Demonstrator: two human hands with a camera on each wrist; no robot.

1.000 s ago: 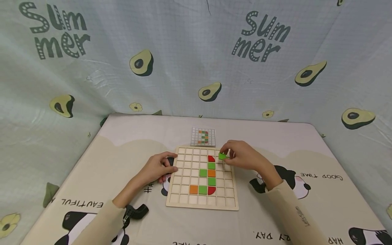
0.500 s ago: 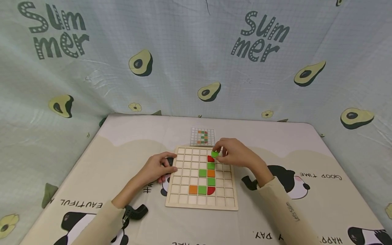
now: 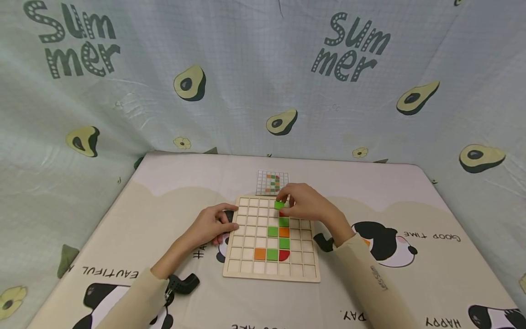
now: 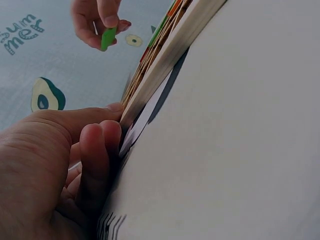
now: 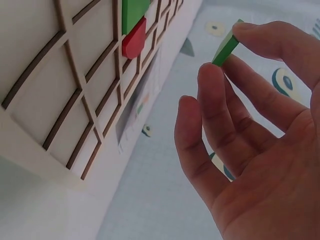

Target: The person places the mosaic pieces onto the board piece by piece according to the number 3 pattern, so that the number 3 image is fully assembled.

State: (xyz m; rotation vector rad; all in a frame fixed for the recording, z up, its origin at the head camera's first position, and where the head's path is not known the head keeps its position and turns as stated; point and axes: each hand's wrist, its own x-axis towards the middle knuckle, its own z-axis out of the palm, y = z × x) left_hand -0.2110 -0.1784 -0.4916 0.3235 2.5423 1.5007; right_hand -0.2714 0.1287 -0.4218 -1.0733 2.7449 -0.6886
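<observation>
My left hand [image 3: 210, 227] holds the left edge of a wooden grid board [image 3: 247, 266], its fingertips at the rim in the left wrist view. Between thumb and fingers, my right hand [image 3: 306, 202] pinches a green square tile [image 3: 279, 205]. That tile hangs over the board's far row, apart from it in the right wrist view [image 5: 227, 47]. A column of green, orange and red tiles lies in the cells below it, among them an orange tile [image 3: 284, 233] and a rounded red tile [image 3: 284, 255]. The upper red tile is partly hidden by my right hand.
Behind the board lies a small pattern card [image 3: 267, 182] printed with a coloured grid, partly covered by my right hand. The table has a printed cloth [image 3: 263, 306]. A patterned curtain [image 3: 230, 82] rises behind it. Each wrist carries a black strap piece [image 3: 183, 284].
My right hand has moved left with the green tile, from above the board's right side to above the far row near the red tile. My left hand stays at the board's edge.
</observation>
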